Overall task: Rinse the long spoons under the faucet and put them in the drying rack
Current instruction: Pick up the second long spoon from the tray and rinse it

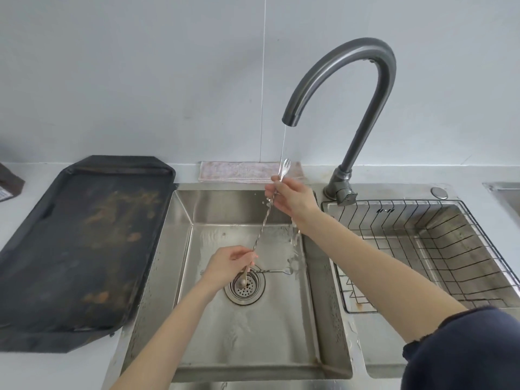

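A long twisted-stem spoon [263, 225] slants across the sink, forked end up and bowl end down over the drain. My right hand [292, 199] grips its upper part just below the fork tip, right under the thin water stream from the grey faucet [351, 80]. Near the lower end, my left hand [229, 264] pinches the stem above the drain strainer [244, 287]. A second long spoon [277, 271] lies flat on the sink floor behind the drain. The wire drying rack [439, 249] sits in the right basin and holds nothing that I can see.
A dark stained tray [76, 249] lies on the counter left of the steel sink [183, 215]. A folded pinkish cloth [239, 171] rests against the wall behind the sink. Another basin's edge [503, 188] shows at far right.
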`<action>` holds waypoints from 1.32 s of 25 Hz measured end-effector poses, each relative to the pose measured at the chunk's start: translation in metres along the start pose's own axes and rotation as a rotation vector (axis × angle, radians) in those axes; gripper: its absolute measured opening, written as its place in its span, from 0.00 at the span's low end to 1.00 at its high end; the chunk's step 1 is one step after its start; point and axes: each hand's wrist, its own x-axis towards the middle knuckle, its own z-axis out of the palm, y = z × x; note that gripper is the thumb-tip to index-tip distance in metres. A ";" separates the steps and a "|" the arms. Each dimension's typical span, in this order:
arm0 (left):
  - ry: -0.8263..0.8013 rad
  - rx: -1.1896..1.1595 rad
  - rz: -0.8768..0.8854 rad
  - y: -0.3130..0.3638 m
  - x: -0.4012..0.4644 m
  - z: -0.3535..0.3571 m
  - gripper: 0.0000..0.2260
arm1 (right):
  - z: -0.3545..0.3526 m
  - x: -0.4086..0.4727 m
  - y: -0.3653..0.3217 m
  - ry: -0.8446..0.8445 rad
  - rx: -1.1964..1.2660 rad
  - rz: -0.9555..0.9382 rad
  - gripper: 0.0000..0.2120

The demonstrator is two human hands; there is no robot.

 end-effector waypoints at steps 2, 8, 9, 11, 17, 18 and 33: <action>-0.002 0.021 0.002 -0.004 0.002 -0.001 0.09 | 0.002 0.000 0.004 0.001 0.003 0.011 0.06; 0.035 -0.050 0.029 0.000 -0.006 -0.002 0.06 | 0.000 0.011 -0.019 0.024 0.036 -0.066 0.15; 0.022 -0.052 0.032 0.002 -0.008 -0.003 0.06 | 0.000 0.011 -0.014 0.031 0.001 -0.077 0.20; -0.049 -0.071 0.052 0.007 -0.012 -0.007 0.14 | -0.002 0.013 -0.003 0.062 -0.028 -0.091 0.28; -0.148 -0.177 0.055 0.034 -0.024 -0.022 0.15 | -0.016 0.032 0.006 0.177 -0.051 -0.072 0.28; -0.153 -0.218 0.052 0.037 -0.023 -0.025 0.13 | -0.019 0.033 0.009 0.197 -0.082 -0.066 0.28; -0.085 -0.057 0.130 0.118 0.025 -0.008 0.14 | -0.043 -0.019 0.091 0.027 -0.939 -0.039 0.10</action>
